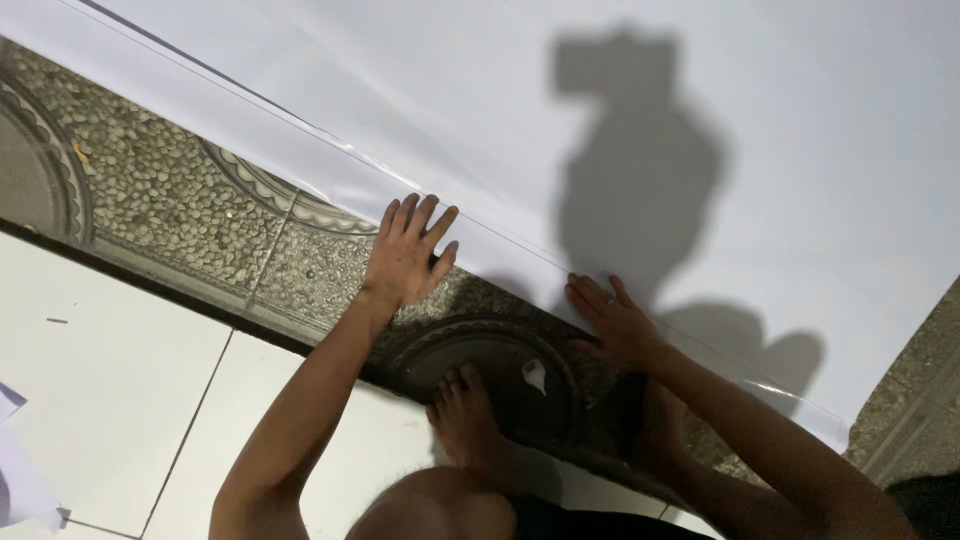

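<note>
A large white sheet [500, 110] lies spread across the floor, with a clear glossy strip running along its near edge [340, 160]. My left hand [410, 252] lies flat with fingers spread, its fingertips on that edge of the sheet. My right hand [612, 322] presses flat on the same edge farther right, fingers together. Both hands hold nothing. My bare foot [465, 415] rests on the pebbled floor between my arms.
Pebbled floor tiles [170, 190] with round patterns run along the sheet's edge. White glossy tiles [110, 370] lie nearer to me. A small white scrap [535, 374] sits on the pebbles. White paper pieces [20, 470] lie at the left edge. My shadow falls on the sheet.
</note>
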